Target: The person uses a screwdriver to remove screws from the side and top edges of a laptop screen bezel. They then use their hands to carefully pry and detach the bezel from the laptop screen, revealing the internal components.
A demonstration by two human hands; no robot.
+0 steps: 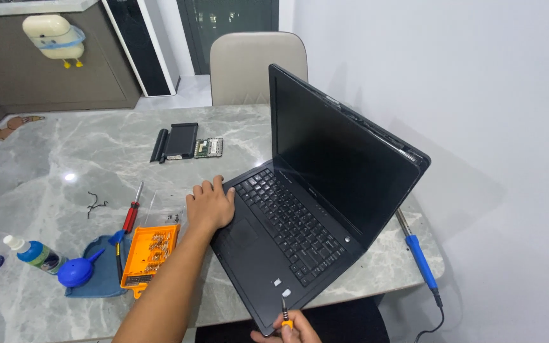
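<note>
Left hand [211, 204] flat, fingers spread, bracing open black laptop [300, 216] mid-frame; right hand [290, 329] at bottom edge pinching small screwdriver [284, 312] on front corner — best kept vertical, pressed firmly.

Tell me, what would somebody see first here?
The big black laptop, open on the grey marble table. The left hand rests on its left corner, and the right hand holds a small yellow-handled screwdriver at its front edge. An orange bit case lies left of it.
</note>
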